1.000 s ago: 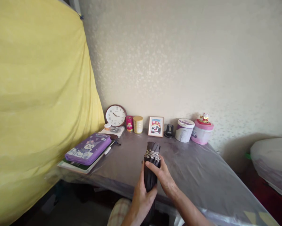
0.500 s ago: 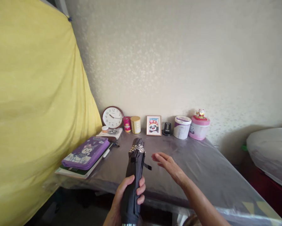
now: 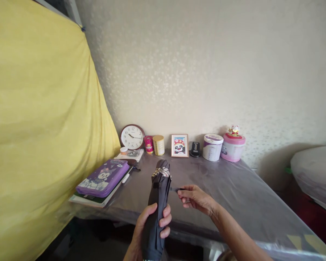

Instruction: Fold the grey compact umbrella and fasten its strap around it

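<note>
A folded black umbrella (image 3: 157,210) stands nearly upright before me, its patterned trim showing near the top. My left hand (image 3: 152,224) is wrapped around its lower half. To the right of it, my right hand (image 3: 194,197) pinches the end of the umbrella's closing strap (image 3: 175,189) between thumb and fingers. The strap stretches sideways from the umbrella's right side. A small dark patch (image 3: 157,185) shows on the front of the folded cloth. The bottom of the umbrella is cut off by the frame edge.
The table (image 3: 206,185) has a clear plastic cover. At its left lie a purple zip case (image 3: 103,178) and books. Along the wall stand a clock (image 3: 132,137), a red tin (image 3: 149,145), a yellow tin (image 3: 159,145), a picture frame (image 3: 179,145) and tubs (image 3: 213,148). A yellow curtain (image 3: 43,127) hangs left.
My right hand has closed from open fingers onto the strap's end, drawing it out to the right. My left hand keeps its hold on the umbrella. The view has shifted slightly.
</note>
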